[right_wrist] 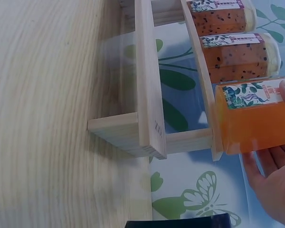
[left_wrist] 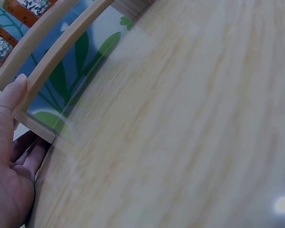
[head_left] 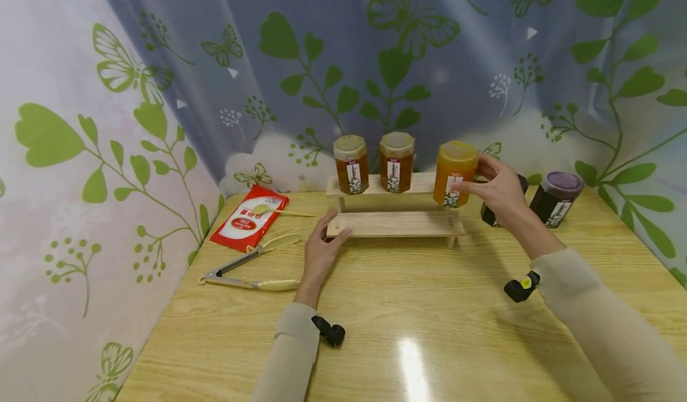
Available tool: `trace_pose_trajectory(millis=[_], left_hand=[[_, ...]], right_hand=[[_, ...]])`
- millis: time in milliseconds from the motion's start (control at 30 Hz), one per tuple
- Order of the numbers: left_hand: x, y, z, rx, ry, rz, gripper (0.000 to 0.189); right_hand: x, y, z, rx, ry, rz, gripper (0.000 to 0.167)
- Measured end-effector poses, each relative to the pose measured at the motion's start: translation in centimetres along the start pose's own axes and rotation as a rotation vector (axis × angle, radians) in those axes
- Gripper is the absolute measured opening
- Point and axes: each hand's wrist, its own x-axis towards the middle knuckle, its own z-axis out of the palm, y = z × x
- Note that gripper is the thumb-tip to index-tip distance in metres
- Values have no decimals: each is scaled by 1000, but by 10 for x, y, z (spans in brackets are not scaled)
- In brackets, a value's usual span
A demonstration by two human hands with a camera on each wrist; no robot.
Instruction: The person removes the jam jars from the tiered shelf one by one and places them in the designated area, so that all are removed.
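My right hand (head_left: 501, 193) holds a jar of orange jam (head_left: 446, 162) with a yellow lid, thumb across its label and fingers round its far side. In the right wrist view, the base of that jar (right_wrist: 249, 130) is right at the upper shelf's edge, at its right end. My left hand (head_left: 318, 256) grips the left end of the two-tier wooden rack (head_left: 397, 225), with the thumb (left_wrist: 16, 90) along the lower board. Two amber jars with pale lids, a left one (head_left: 351, 166) and a middle one (head_left: 397, 163), stand on the upper tier.
Right of the rack stand a dark jar (head_left: 555, 202) with a purple lid and another dark jar (head_left: 489, 216), partly behind my right hand. On the left lie a red-and-white packet (head_left: 244, 224), a wooden spoon (head_left: 290, 213) across it, and tongs (head_left: 236, 281). A patterned curtain (head_left: 333, 44) hangs behind.
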Motion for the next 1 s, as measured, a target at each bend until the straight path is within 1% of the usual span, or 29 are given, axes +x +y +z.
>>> trace_pose_trajectory(millis=[200,433,567,800,867,1000], left_hand=[[1,0,1,-8,1,-5,60],[1,-1,1,-17,-3,-6,60],[1,-1,1,-15,-6,0,59],[0,-1,1,-13,-6,-7,59],[0,-1,1,-16,-6,-6,59],[-1,0,0,-19,-7,-2,59]], right_hand=[[-13,2,-10,46,-2,-30,74],[-29,14,-25,4,14,-19,77],[-40,25,-36,53,25,-40,74],[-56,41,-55,226,33,-92,59],[-61,46,-63,258,36,-96,60],[-71,55,-79,292,42,-81,67]])
